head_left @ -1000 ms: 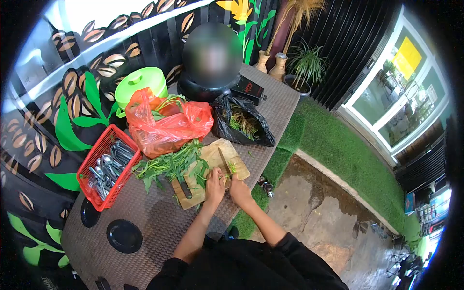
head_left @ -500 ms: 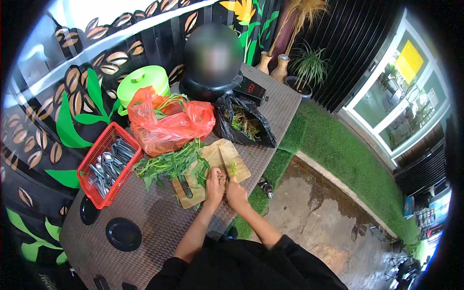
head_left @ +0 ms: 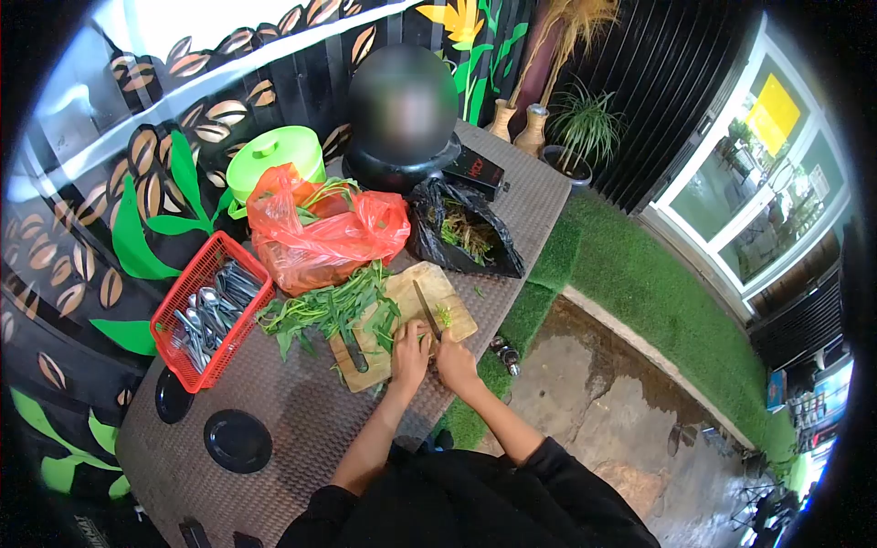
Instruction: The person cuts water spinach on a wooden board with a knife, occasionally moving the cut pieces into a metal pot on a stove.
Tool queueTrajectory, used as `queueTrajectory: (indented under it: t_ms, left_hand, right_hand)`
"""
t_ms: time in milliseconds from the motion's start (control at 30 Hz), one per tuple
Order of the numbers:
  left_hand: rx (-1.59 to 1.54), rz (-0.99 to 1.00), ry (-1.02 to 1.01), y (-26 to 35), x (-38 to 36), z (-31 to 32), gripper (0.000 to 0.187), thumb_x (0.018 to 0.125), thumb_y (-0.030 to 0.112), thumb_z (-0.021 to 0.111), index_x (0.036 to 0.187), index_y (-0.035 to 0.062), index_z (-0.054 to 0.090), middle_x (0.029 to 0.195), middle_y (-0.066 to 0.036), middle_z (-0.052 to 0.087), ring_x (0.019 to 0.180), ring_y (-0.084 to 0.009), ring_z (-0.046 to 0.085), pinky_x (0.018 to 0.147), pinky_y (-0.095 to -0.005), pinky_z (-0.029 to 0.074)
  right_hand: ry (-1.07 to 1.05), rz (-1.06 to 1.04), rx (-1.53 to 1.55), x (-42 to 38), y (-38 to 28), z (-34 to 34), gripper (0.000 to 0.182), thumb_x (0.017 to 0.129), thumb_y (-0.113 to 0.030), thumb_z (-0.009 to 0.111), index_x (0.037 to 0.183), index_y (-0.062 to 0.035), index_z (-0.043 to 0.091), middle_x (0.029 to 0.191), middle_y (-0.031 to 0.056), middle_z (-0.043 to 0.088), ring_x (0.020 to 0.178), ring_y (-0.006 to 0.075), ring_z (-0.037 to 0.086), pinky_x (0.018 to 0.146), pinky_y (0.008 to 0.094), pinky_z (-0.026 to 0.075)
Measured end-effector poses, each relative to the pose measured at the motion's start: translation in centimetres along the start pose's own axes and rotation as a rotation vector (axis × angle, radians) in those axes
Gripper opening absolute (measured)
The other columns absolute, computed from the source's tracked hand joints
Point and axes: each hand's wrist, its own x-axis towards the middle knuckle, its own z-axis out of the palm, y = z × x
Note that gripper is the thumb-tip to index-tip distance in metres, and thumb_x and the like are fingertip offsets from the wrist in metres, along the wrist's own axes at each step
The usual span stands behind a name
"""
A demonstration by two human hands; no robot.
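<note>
A kitchen knife [head_left: 424, 300] is gripped in my right hand [head_left: 456, 363], its blade pointing away across the wooden cutting board [head_left: 408, 285]. My left hand [head_left: 409, 354] lies beside the blade, fingers bent and pressing leafy greens [head_left: 385, 321] to the board; the part under the fingers is hidden. A larger heap of the long-stemmed greens [head_left: 320, 312] spreads off the board's left side. Small cut pieces [head_left: 444, 316] sit right of the blade. A dark elongated shape, possibly a handle slot, shows at the board's lower left.
Behind the board are a red plastic bag [head_left: 320, 239] of greens and a black bag [head_left: 466, 233] of plant scraps. A red basket [head_left: 212, 310] of cutlery, a green lidded pot [head_left: 277, 157] and black plates [head_left: 237, 440] stand leftward. The table edge [head_left: 512, 306] runs close on the right.
The knife has shifted slightly, its blade now a little more tilted beside my left fingers. My left hand still presses the greens. The whole view has moved slightly.
</note>
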Motion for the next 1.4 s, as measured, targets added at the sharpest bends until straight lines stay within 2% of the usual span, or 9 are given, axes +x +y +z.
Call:
queueTrajectory:
  t_ms: [167,267,333,467,533,633,1067,1200,1400]
  left_hand:
    - [0.057,0.063,-0.011,-0.4,-0.1,0.0,0.022,0.081,-0.002,0.054,0.103,0.0005,0.051,0.090,-0.018,0.059,0.084,-0.0358,0.057,0.074,-0.0439,0.044]
    - [-0.025,-0.022,-0.081,-0.5,1.3,-0.2,0.017,0.078,-0.003,0.058,0.095,-0.0024,0.057,0.084,-0.017,0.062,0.083,-0.0344,0.057,0.074,-0.0416,0.045]
    - [-0.208,-0.244,-0.115,-0.7,1.8,-0.2,0.011,0.074,-0.004,0.062,0.085,-0.0036,0.063,0.078,-0.015,0.063,0.081,-0.0332,0.057,0.074,-0.0396,0.046]
    - [0.030,-0.088,-0.082,-1.6,1.6,0.0,0.009,0.070,-0.004,0.063,0.079,-0.0034,0.064,0.081,-0.017,0.063,0.087,-0.0335,0.056,0.079,-0.0407,0.044]
    - [0.059,-0.038,-0.048,-1.4,1.5,0.0,0.009,0.068,-0.004,0.064,0.077,-0.0032,0.065,0.082,-0.017,0.062,0.087,-0.0333,0.054,0.077,-0.0410,0.044]
    - [0.089,-0.049,-0.042,-1.2,1.3,0.0,0.010,0.068,-0.003,0.064,0.078,-0.0024,0.065,0.084,-0.018,0.061,0.088,-0.0331,0.053,0.077,-0.0409,0.044]
    - [0.072,-0.073,-0.079,-0.8,1.0,-1.0,0.008,0.074,0.002,0.063,0.081,-0.0006,0.067,0.084,-0.016,0.061,0.088,-0.0336,0.053,0.081,-0.0396,0.043]
    - [0.123,-0.021,-0.032,-0.8,0.5,-0.7,0.010,0.076,0.004,0.062,0.083,-0.0003,0.068,0.085,-0.014,0.063,0.089,-0.0317,0.053,0.081,-0.0387,0.044]
    - [0.161,0.007,-0.030,-0.5,-0.3,-0.7,0.012,0.080,0.005,0.059,0.086,-0.0011,0.068,0.090,-0.012,0.062,0.093,-0.0284,0.052,0.081,-0.0378,0.046]
  right_hand:
    - [-0.049,0.035,0.030,-0.3,0.6,-0.4,0.031,0.094,-0.026,0.041,0.107,0.0024,0.041,0.085,0.0278,0.063,0.077,0.0433,0.063,0.065,0.0501,0.051]
    - [-0.097,0.012,0.082,0.5,0.8,-1.8,0.035,0.094,-0.027,0.040,0.111,0.0029,0.040,0.086,0.0290,0.062,0.080,0.0447,0.062,0.068,0.0517,0.050]
    - [-0.095,-0.028,0.054,0.8,1.1,-1.9,0.034,0.094,-0.027,0.040,0.111,0.0025,0.040,0.087,0.0297,0.062,0.080,0.0459,0.061,0.071,0.0528,0.050]
    - [-0.064,-0.012,0.061,-0.6,0.0,-1.2,0.032,0.094,-0.025,0.040,0.109,0.0024,0.041,0.086,0.0292,0.062,0.080,0.0461,0.061,0.069,0.0519,0.050]
    - [-0.084,0.146,0.055,-1.6,-1.4,-0.7,0.029,0.093,-0.023,0.041,0.107,0.0021,0.043,0.084,0.0284,0.063,0.080,0.0449,0.062,0.068,0.0510,0.051]
    - [0.058,0.063,0.018,-0.4,-1.2,0.7,0.022,0.089,-0.013,0.041,0.104,0.0020,0.042,0.075,0.0221,0.065,0.069,0.0395,0.065,0.059,0.0463,0.053]
    - [0.014,-0.049,0.087,1.9,-0.5,-0.5,0.027,0.090,-0.020,0.044,0.105,0.0017,0.042,0.076,0.0245,0.064,0.072,0.0392,0.065,0.062,0.0466,0.053]
    - [-0.024,0.087,0.087,-0.4,-1.6,-0.8,0.025,0.088,-0.014,0.043,0.107,0.0020,0.041,0.078,0.0258,0.063,0.075,0.0414,0.064,0.064,0.0487,0.052]
    - [0.004,-0.011,0.034,0.7,-0.8,0.5,0.025,0.088,-0.015,0.043,0.107,0.0022,0.040,0.075,0.0235,0.064,0.071,0.0390,0.065,0.063,0.0466,0.053]
